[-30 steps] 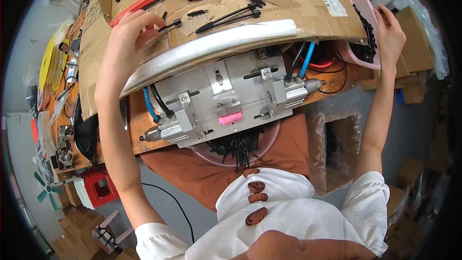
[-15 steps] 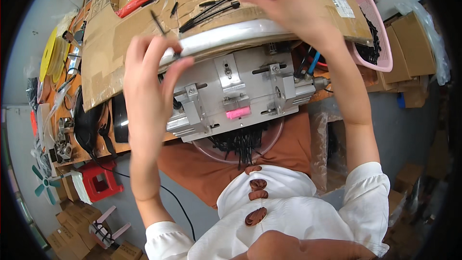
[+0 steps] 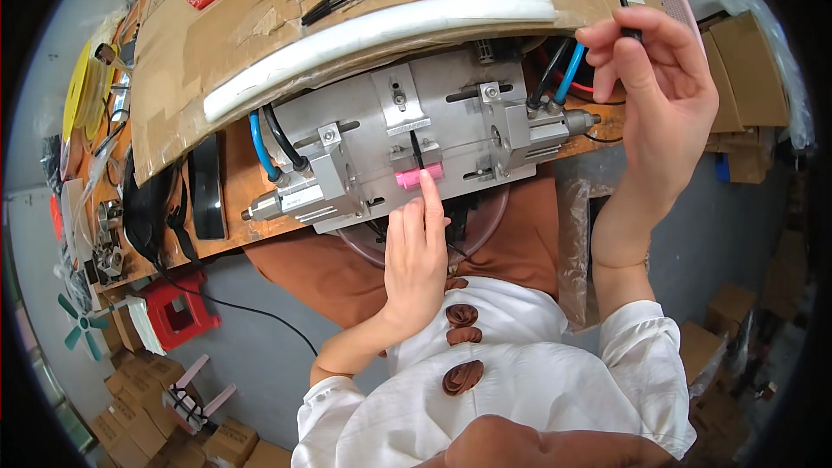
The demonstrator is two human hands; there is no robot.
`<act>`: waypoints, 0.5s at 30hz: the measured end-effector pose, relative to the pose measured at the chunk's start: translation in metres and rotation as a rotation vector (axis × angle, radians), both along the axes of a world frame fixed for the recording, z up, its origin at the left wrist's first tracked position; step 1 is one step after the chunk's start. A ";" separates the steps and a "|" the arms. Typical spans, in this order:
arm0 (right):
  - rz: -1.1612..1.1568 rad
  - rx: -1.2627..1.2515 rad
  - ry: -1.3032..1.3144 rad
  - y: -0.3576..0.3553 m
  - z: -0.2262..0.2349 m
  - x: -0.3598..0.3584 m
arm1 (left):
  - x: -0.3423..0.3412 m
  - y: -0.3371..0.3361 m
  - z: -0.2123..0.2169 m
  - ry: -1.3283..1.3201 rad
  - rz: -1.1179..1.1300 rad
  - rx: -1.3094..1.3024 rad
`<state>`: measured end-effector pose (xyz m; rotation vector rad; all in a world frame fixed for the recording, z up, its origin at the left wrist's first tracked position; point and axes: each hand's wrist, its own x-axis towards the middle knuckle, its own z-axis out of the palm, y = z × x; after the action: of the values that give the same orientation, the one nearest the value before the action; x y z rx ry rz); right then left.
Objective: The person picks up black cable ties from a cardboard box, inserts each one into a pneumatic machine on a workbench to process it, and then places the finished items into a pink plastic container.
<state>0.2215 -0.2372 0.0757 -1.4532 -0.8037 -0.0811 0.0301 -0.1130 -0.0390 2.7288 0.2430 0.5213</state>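
Your left hand (image 3: 416, 247) dropped to the pink part (image 3: 419, 178), fingertip pressing; right hand (image 3: 654, 78) pinches a tie (image 3: 626, 0); the jig (image 3: 407, 139) could nip you.

top: white, short cuffed sleeves | front: brown knot buttons | skirt: rust-brown

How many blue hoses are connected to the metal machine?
2. One blue hose is at the left side of the metal machine; the other is at the right, near the right hand. More may be hidden.
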 end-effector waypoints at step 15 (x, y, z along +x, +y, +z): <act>0.041 -0.439 -0.424 0.007 -0.102 -0.099 | -0.017 0.004 0.016 -0.089 0.096 -0.161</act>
<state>0.1224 -0.2300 -0.0264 -1.8630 -1.2536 -0.1959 0.0134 -0.1089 -0.0227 2.5406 0.3776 0.6197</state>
